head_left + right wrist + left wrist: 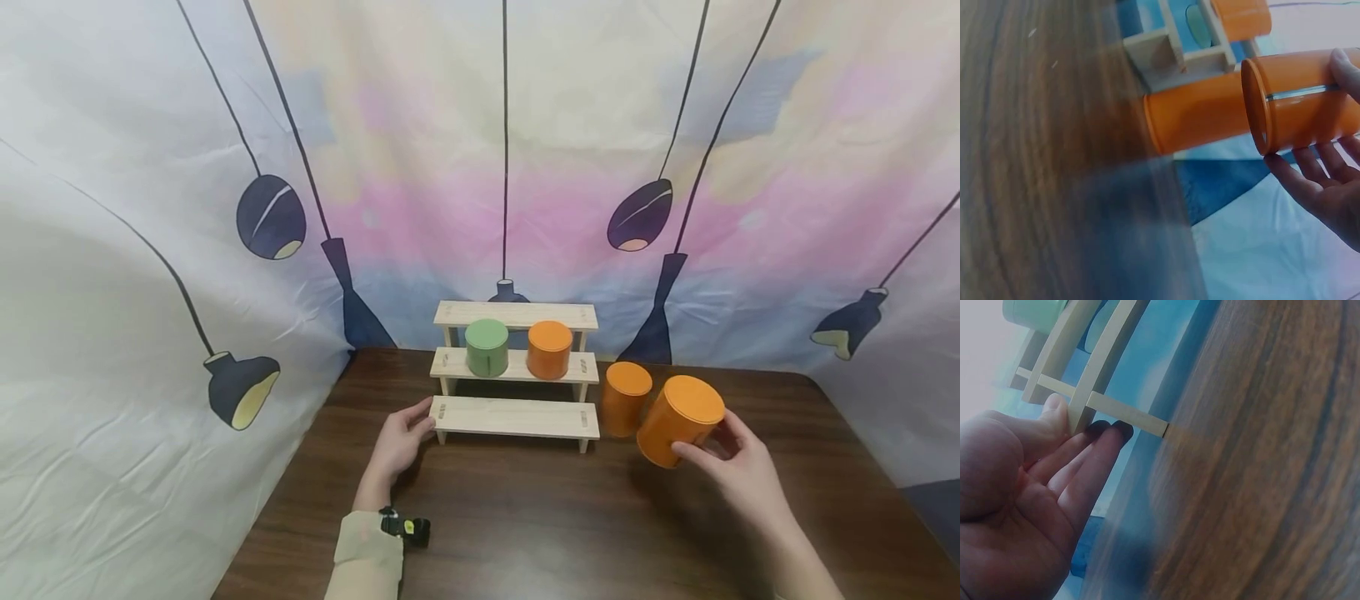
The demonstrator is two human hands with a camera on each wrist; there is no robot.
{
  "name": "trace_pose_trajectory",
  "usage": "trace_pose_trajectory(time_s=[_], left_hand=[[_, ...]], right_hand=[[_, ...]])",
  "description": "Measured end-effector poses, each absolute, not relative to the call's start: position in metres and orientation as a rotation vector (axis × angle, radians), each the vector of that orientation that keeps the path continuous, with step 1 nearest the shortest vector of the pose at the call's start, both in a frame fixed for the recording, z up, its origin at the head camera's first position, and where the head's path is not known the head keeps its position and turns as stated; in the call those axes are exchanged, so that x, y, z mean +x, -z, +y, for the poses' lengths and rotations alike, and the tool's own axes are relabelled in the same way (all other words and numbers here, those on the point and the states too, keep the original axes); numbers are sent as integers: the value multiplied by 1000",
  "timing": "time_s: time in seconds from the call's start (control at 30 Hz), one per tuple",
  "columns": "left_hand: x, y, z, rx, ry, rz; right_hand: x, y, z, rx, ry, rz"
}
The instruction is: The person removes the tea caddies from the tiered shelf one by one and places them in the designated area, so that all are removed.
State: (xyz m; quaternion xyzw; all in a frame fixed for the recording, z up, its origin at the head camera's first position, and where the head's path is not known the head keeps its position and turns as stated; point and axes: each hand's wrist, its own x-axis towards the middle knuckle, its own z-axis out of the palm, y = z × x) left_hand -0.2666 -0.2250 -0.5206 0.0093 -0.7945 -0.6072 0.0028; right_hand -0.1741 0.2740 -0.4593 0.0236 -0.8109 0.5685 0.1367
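My right hand [744, 473] grips a tall orange tin [670, 421], thumb on the near side and fingers around the far side. The tin leans a little, and in the right wrist view its base rim is off the dark tabletop. Just left of it, a second tall orange tin [627, 404] stands on the table beside the wooden three-step shelf [517, 415]. My left hand [397, 446] pinches the left end of the bottom step between thumb [1055, 412] and fingers. On the middle step sit a green tin [487, 350] and a shorter-looking orange tin [550, 352].
The dark wooden table [510, 517] extends in front of the shelf and to both sides. Behind it hangs a pale cloth backdrop [450, 150] printed with dark lamps. A black strap device [405, 527] is on the left wrist.
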Motion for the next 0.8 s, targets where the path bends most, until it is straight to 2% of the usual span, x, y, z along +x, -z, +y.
trace_pose_trajectory(time_s=[0.43,0.8], left_hand=[[-265,520,-224,13,1899,-2488],[-264,521,-224,8,1887,-2490]], right_hand=[[-192,480,302,-153,-1513,-2480],[-218,500,309,-227,-1578,-2497]])
